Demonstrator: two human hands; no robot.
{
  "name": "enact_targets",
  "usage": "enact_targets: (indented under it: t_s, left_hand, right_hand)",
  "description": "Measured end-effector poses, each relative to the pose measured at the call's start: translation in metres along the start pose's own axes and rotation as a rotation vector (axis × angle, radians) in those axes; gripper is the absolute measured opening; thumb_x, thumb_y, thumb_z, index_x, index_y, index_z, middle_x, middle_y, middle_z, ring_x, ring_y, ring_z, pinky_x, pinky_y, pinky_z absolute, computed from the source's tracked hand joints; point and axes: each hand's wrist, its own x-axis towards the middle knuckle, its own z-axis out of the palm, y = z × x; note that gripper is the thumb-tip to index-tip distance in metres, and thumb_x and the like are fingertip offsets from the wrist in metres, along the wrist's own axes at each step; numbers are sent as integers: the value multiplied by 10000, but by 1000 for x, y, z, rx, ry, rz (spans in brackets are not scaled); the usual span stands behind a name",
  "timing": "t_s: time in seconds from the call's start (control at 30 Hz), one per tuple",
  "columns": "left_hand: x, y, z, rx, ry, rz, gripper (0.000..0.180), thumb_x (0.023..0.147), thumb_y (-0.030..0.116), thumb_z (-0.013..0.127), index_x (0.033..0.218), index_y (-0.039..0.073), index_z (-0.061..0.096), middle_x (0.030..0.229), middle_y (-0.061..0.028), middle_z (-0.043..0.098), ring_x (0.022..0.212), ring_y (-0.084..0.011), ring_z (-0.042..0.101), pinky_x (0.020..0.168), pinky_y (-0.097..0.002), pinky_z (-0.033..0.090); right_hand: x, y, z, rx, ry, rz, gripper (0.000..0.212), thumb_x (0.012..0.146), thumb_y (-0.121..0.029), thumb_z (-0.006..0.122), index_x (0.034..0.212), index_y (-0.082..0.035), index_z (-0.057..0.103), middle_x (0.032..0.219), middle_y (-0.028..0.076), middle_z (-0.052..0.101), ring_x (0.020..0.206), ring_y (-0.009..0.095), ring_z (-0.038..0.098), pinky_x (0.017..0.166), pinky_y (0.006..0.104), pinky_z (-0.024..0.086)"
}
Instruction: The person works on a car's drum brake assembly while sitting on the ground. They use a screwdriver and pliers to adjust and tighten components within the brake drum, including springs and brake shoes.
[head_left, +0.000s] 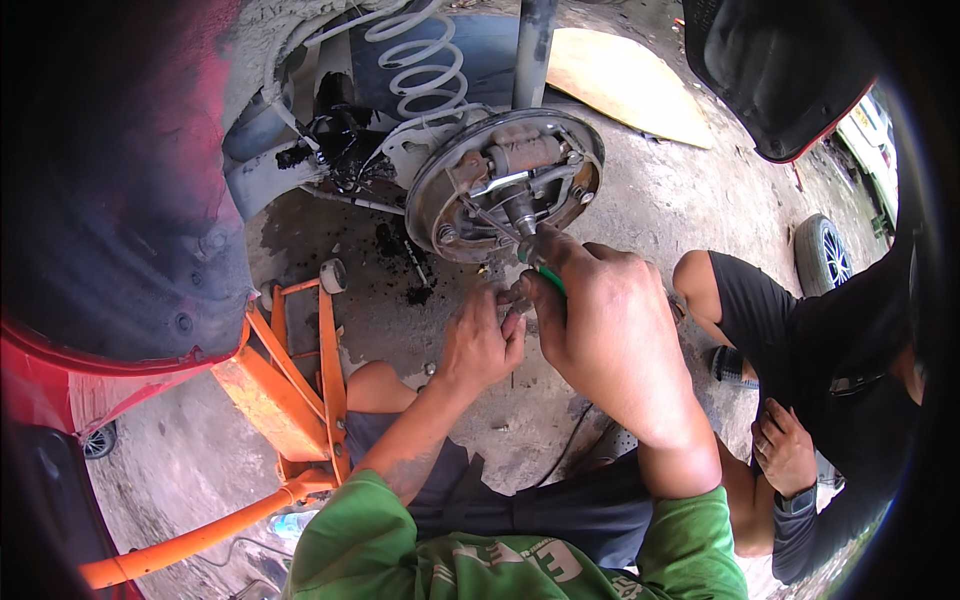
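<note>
An open drum brake assembly stands before me, its round backing plate showing a wheel cylinder, brake shoes, a spring and a central spindle. My right hand is closed around a green-handled tool, just below the spindle; the tool's working end is hidden by the fingers. Close beside it, my left hand has its fingertips pinched together near the tool. Whatever lies between those fingertips is too small to make out.
A coil spring and a shock absorber rise behind the brake. At left, an orange floor jack stands under the red car body. A co-worker in black crouches at right. A wheel lies farther back.
</note>
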Motion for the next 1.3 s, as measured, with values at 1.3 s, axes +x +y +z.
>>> enact_targets:
  t_s: [1.3]
  left_hand:
    - [30, 35, 22, -625, 63, -344, 316, 956, 268, 661, 1007, -7, 514, 774, -119, 585, 733, -211, 603, 667, -368, 474]
  right_hand:
    - [-2, -6, -1, -73, -16, -2, 264, 867, -137, 695, 1093, -38, 600, 738, 229, 642, 709, 451, 654, 646, 521, 506]
